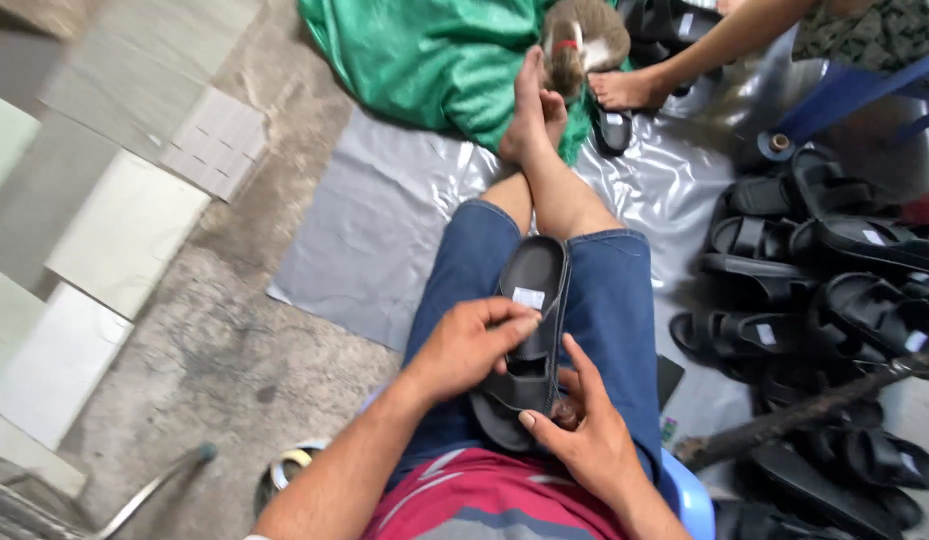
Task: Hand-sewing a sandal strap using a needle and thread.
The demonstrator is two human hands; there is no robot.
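You are holding a black moulded rubber slide sandal (530, 330) on your blue denim lap (615, 300); its white sticker label (529, 297) is already on the footbed. Your left hand (465, 345) is pressing fingertips beside that label, your right hand (585, 430) is cupping the near end. Its long axis is pointing away from you, toward your feet; many sandals are waiting in the black sandal pile (825, 300) right of your lap

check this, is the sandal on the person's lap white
No, the sandal on the lap is black with a small white sticker, held by the left hand and right hand.
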